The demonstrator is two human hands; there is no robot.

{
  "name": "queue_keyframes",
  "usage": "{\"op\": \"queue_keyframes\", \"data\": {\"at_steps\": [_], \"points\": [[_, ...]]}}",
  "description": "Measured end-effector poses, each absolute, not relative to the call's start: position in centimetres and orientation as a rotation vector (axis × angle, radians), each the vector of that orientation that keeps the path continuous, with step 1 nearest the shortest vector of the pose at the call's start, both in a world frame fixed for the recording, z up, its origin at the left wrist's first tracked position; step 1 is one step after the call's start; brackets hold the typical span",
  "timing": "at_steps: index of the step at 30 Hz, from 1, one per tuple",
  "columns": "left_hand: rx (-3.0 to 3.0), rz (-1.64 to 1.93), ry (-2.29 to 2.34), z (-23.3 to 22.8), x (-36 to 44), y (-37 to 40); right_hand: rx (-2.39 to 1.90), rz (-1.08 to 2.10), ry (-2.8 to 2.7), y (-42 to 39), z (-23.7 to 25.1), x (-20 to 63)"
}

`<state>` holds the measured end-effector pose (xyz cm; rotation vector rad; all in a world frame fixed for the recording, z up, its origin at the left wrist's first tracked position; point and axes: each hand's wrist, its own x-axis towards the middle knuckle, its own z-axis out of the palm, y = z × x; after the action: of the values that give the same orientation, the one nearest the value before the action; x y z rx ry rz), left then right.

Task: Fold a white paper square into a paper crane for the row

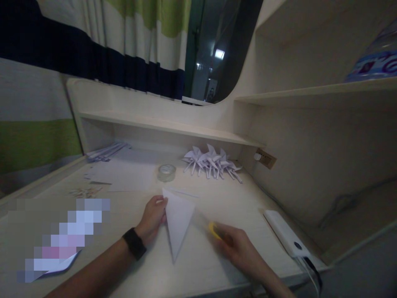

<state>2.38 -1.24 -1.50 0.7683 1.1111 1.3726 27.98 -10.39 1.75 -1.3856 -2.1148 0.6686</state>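
At the far left of the pale wood-grain desk (217, 198), a sheaf of thin white paper strips (105, 151) lies against the back wall, with flat white sheets (124, 176) spread in front of it. The left hand (151, 219), a black band at its wrist, pins the upper corner of a white paper folded into a long, sharp triangle (177, 219); its fingers are pinched closed on that edge while the triangle's point aims toward the person. Behind it stands a clear, glossy roll of adhesive tape (166, 172). The right hand (238, 248) is blurred, its fingers curled around a small yellow tool (214, 230) whose kind I cannot tell. For a clean result, the left hand should probably keep the paper flat and taut, pressing firmly near the fold so the smooth sheet does not slide on the slick desk. Farther right sits a cluster of crisp, pointed white folded-paper figures (212, 163), and a smooth white rectangular power bank (287, 234) with a cable lies near the desk's right edge.
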Motion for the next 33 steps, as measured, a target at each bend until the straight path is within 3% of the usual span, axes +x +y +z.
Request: {"op": "queue_keyframes", "data": {"at_steps": [12,17,23,29,33], "points": [[0.731,1.362,1.108,-1.5,2.4,-2.7,-1.434,0.567,-2.317,-7.0,1.4,26.6],[1.414,0.821,1.438,-1.6,-1.5,-5.2,-1.344,0.373,-2.535,-5.2,0.7,26.6],[2.383,0.501,1.466,2.3,-1.3,-8.2,-1.313,0.385,-2.581,-4.4,0.2,26.5],[2.849,0.624,0.890,0.7,2.1,-4.8,-1.294,0.337,-2.593,-4.2,-0.6,26.7],[2.840,0.539,0.941,-2.9,2.1,-2.3,-1.276,0.296,-2.596,-4.2,-0.9,26.9]]}}
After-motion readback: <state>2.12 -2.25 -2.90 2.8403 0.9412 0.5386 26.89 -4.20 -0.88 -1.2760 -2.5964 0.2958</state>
